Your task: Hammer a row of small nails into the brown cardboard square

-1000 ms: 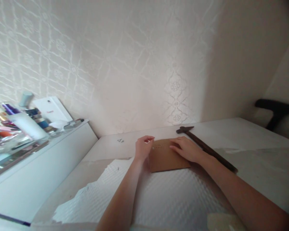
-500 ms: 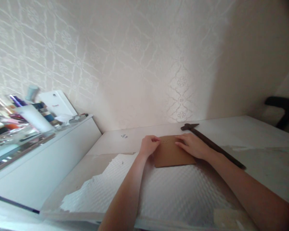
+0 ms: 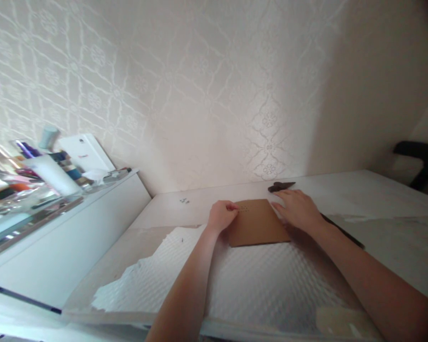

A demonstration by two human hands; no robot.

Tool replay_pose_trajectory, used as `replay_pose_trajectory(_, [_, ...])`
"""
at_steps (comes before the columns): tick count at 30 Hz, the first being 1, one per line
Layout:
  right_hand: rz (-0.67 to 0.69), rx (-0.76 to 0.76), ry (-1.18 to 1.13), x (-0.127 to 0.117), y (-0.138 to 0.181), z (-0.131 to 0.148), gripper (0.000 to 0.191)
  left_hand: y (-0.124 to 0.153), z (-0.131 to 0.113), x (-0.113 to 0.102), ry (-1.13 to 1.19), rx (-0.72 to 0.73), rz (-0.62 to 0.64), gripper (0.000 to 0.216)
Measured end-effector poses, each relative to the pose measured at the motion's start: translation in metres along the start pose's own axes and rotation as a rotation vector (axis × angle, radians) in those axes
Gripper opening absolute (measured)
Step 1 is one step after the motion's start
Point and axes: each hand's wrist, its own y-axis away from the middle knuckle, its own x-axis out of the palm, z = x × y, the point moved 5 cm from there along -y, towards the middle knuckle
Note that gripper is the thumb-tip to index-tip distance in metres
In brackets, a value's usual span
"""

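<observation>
A brown cardboard square (image 3: 258, 225) with small dark dots or holes near its top left lies in front of me. At its left edge, my left hand (image 3: 223, 214) is closed in a pinch; a smaller item between the fingertips cannot be made out. My right hand (image 3: 297, 209) is open, off the cardboard's right side, with fingers stretched over the hammer (image 3: 281, 185). Only the dark hammer head and the handle's lower end show, since the hand and wrist cover the middle. I cannot tell whether the fingers touch the hammer.
Several tiny metal bits (image 3: 184, 201) lie on the table (image 3: 342, 194) at the back left, and one small dark piece (image 3: 181, 240) on the white quilted sheet (image 3: 157, 270). A white cabinet (image 3: 67, 251) crowded with bottles and a white box (image 3: 87, 153) borders the left. Patterned wall stands behind.
My right hand has left the cardboard and moved right and slightly away from me, over the hammer. My left hand stays at the cardboard's left edge.
</observation>
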Motion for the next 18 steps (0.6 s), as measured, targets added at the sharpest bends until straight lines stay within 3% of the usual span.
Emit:
replay_pose_trajectory(3, [0.014, 0.251, 0.072, -0.007, 0.006, -0.017, 0.038, 0.001, -0.001, -0.001, -0.025, 0.018, -0.001, 0.019])
replay_pose_trajectory(6, [0.052, 0.36, 0.078, -0.008, 0.012, -0.027, 0.042, 0.002, -0.002, -0.001, -0.032, 0.028, 0.004, 0.02])
replay_pose_trajectory(15, [0.13, 0.371, 0.148, 0.003, 0.006, -0.039, 0.034, 0.001, -0.001, 0.001, -0.067, 0.03, 0.031, 0.02])
replay_pose_trajectory(18, [0.093, 0.357, 0.121, -0.003, 0.007, -0.035, 0.035, 0.001, 0.0, 0.001, -0.062, 0.04, 0.029, 0.022])
